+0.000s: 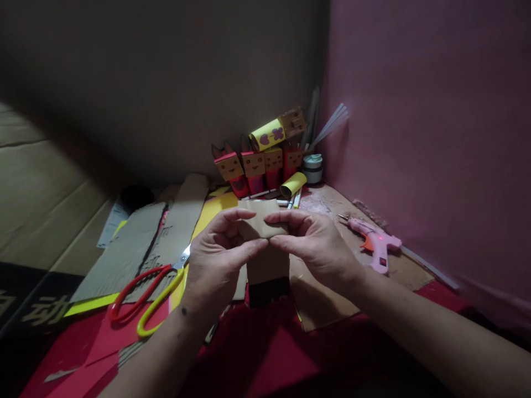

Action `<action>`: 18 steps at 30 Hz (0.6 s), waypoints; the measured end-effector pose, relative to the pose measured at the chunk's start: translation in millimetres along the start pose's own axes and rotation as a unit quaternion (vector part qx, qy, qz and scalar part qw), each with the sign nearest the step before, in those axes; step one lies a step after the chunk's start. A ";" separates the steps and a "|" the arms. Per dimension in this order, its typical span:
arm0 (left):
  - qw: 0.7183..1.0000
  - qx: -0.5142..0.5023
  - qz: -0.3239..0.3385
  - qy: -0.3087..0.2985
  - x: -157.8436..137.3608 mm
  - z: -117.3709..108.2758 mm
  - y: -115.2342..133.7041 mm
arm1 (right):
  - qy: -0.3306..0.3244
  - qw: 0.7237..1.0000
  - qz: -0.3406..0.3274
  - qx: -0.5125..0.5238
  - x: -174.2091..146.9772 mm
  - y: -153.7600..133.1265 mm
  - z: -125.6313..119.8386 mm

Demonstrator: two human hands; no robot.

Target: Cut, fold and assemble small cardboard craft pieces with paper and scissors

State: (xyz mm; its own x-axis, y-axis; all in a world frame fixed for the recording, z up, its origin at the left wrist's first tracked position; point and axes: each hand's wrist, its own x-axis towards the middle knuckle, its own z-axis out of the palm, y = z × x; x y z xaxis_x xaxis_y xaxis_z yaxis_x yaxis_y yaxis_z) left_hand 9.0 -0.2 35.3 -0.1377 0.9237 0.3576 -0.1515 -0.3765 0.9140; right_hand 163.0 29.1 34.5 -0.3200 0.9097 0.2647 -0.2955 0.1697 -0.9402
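Between my two hands is a strip of brown cardboard (265, 264), folded over near its top, with a dark band across its lower end. My left hand (226, 237) pinches the left side of the fold between thumb and fingers. On the other side, my right hand (305, 237) grips the fold the same way, its thumb tip close to the left thumb. Left of my left wrist lie scissors (155, 276) with one red and one yellow handle. A pink glue gun (377, 241) with a small red light rests to the right of my right hand.
Cardboard puppets (254, 163) with drawn faces stand at the back, one lying on top. Near them are a yellow paper tube (293, 184), markers and a lidded jar (312, 168). Cardboard sheets (120, 243) lie at left. A pink wall (427, 138) bounds the right.
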 end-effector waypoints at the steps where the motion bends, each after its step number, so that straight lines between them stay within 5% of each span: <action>1: 1.000 -0.001 0.005 -0.005 0.3 -0.8 0.1 | 0.003 1.000 0.000 0.008 -0.1 0.3 0.6; 13: 0.998 0.021 -0.041 -0.041 6.3 -4.5 2.1 | 0.017 1.000 0.012 0.004 2.1 -1.5 -6.2; 18: 0.998 0.042 -0.048 -0.011 4.5 -3.8 1.8 | 0.019 0.990 -0.075 -0.117 2.6 -0.5 -9.5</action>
State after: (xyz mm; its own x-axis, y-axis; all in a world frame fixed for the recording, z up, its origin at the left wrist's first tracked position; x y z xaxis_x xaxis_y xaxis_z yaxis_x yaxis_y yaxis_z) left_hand 4.4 3.0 37.8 -0.1043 0.9568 0.2713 -0.0799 -0.2800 0.9567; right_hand 170.8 35.0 33.6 -0.2525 0.8810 0.4001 -0.1196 0.3819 -0.9164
